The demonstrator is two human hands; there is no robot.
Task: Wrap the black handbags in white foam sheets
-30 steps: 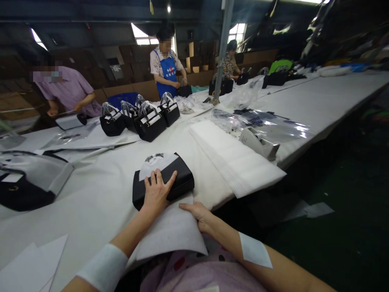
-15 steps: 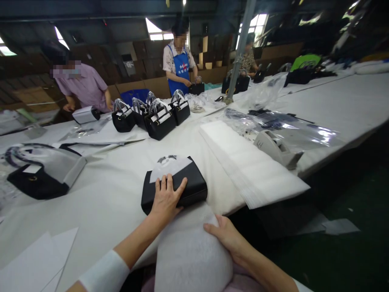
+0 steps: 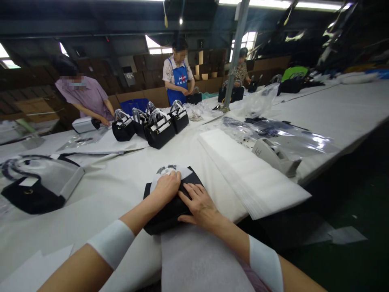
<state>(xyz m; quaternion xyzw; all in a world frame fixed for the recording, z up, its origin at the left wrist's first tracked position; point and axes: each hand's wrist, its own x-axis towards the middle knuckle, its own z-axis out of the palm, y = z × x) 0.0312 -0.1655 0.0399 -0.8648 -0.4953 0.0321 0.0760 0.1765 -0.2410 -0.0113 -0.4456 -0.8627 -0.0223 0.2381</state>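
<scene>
Both hands flat on black handbag [image 3: 170, 207]: left hand [image 3: 165, 187] fingers curled, maybe gripping; right hand [image 3: 199, 205] fingers spread, on white table [image 3: 100, 190].

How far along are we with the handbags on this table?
Apparently done: four black handbags stand upright farther back, handles wrapped in clear plastic. In hand: a black handbag lies flat at the near edge, left hand on its white-wrapped top, right hand flat on its body. Likely left: it is uncovered, with a white sheet at its near end and a stack of white sheets beside it.
</scene>
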